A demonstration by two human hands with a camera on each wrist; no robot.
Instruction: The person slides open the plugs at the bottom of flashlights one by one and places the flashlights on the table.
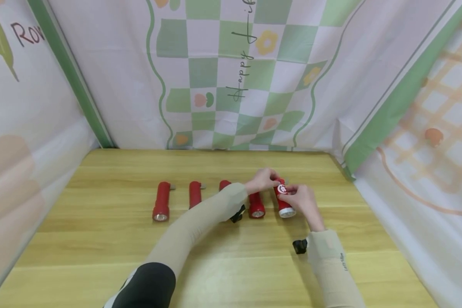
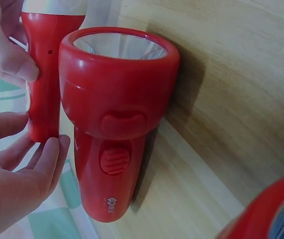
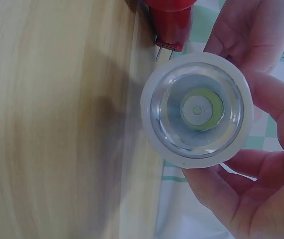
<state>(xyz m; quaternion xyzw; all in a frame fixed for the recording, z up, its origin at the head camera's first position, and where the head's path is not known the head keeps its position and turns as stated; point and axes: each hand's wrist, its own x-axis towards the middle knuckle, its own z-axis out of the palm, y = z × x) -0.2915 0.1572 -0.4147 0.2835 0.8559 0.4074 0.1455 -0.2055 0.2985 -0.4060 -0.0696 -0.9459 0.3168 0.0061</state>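
Note:
A red flashlight with a white head rim (image 1: pixel 286 211) is held between both hands at the right end of a row of flashlights. My left hand (image 1: pixel 262 180) pinches its tail end between thumb and fingertips, as the left wrist view shows. My right hand (image 1: pixel 303 200) grips the body nearer the head, thumb on one side and fingers on the other. A round white emblem (image 1: pixel 282 189) shows on its side. In the right wrist view its clear lens (image 3: pixel 197 110) faces the camera. Just left of it lies an all-red flashlight (image 2: pixel 119 94) with a ribbed switch.
More red flashlights lie on the wooden table (image 1: pixel 231 265): one at far left (image 1: pixel 162 202), a second flashlight (image 1: pixel 194 193) beside it, and a third flashlight (image 1: pixel 225 184) mostly behind the left forearm. Some have small grey tabs near the tail. Printed curtains (image 1: pixel 131 85) surround the table.

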